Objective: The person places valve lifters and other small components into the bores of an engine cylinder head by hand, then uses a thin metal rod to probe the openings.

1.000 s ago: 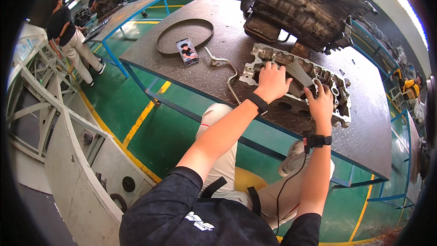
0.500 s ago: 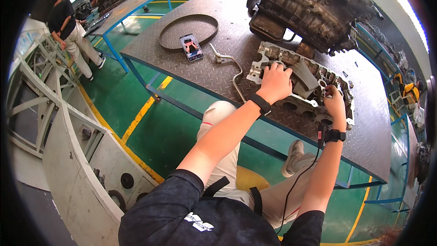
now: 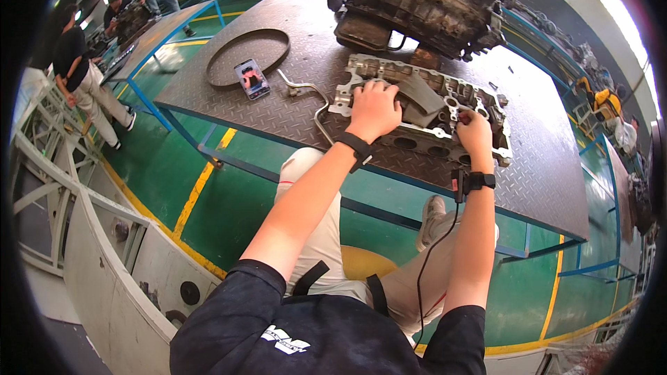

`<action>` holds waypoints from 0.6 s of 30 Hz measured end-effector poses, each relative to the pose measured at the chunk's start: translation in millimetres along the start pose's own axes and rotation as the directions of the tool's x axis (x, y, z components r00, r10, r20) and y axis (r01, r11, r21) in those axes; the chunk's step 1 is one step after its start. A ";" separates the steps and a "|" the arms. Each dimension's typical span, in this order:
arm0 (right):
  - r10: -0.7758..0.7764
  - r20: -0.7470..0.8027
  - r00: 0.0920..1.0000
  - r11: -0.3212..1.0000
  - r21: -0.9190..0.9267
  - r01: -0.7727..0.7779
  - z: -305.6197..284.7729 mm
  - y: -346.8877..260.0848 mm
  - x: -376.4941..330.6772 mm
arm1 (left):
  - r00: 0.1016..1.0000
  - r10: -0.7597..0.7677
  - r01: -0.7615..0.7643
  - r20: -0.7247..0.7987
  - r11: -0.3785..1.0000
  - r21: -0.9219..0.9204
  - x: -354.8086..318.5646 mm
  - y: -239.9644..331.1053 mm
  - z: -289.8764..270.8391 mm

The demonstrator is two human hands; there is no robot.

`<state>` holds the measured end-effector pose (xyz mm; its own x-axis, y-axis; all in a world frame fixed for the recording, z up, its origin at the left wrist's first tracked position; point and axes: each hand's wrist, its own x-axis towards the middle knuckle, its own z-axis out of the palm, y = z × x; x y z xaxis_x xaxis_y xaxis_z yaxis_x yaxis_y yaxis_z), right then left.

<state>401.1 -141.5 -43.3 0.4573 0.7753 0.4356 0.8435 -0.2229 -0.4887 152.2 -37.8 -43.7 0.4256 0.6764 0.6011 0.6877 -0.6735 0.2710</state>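
A metal engine cylinder head [image 3: 417, 144] lies on the table before me. My left hand [image 3: 375, 107] is over its left part, fingers bent over the metal and gripping it. Beside that thumb, a folded grey cloth [image 3: 420, 97] rests across the head's middle. At the right part, the fingers of my right hand [image 3: 475, 137] are pinched together by a round opening. Whatever they hold, if anything, is hidden. A black band is on each wrist, and a cable runs down from the right one.
A large dirty engine block [image 3: 424, 7] stands behind the head. To the left lie a toothed belt [image 3: 215, 62], a phone [image 3: 251, 80] and a bent metal pipe [image 3: 322, 101] on the patterned steel table [image 3: 535, 194]. Other people [image 3: 83, 76] are at benches far left.
The view has shifted, so the table and its things sit further left and slightly higher or lower in the picture. Both hands stay at the same parts of the cylinder head.
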 end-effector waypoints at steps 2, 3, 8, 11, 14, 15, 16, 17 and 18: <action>-0.028 0.024 0.999 1.000 0.004 0.028 -4.1 10.4 0.8 | 1.000 0.010 -0.010 0.002 1.000 -0.021 -0.2 3.9 4.2; -0.029 0.052 0.998 0.999 0.014 0.029 -6.4 10.5 1.1 | 1.000 0.014 -0.014 0.003 1.000 -0.022 -0.1 4.4 4.3; 0.029 0.063 0.998 1.000 -0.008 -0.028 -5.8 3.5 -0.9 | 0.999 0.031 -0.032 -0.044 0.999 -0.021 0.2 3.8 6.8; 0.093 0.088 0.992 0.995 -0.031 -0.090 -6.5 -1.6 -3.0 | 0.996 0.043 -0.045 -0.084 0.998 -0.031 -2.0 1.0 4.6; 0.062 0.069 0.996 0.998 -0.037 -0.059 -4.4 2.1 -0.3 | 0.966 0.116 -0.130 -0.230 0.990 -0.047 -1.0 0.1 3.0; 0.063 0.066 0.996 0.997 -0.057 -0.059 -4.1 6.1 0.3 | 0.959 0.139 -0.156 -0.246 0.986 -0.051 0.1 1.8 4.1; 0.082 0.057 0.995 0.995 -0.069 -0.078 -2.0 8.7 2.1 | 0.934 0.195 -0.222 -0.300 0.973 -0.058 2.1 2.3 4.6; 0.101 0.047 0.994 0.992 -0.081 -0.097 0.2 11.0 4.3 | 0.935 0.192 -0.218 -0.299 0.974 -0.056 2.4 2.6 5.0; 0.116 0.071 0.991 0.987 -0.123 -0.107 1.5 10.4 7.0 | 0.931 0.197 -0.225 -0.306 0.973 -0.058 2.4 1.6 4.3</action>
<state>412.7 -137.5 -46.4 0.5311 0.7839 0.3216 0.8179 -0.3753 -0.4360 156.9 -36.0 -45.0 0.3520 0.4060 0.8433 0.5391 -0.8245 0.1719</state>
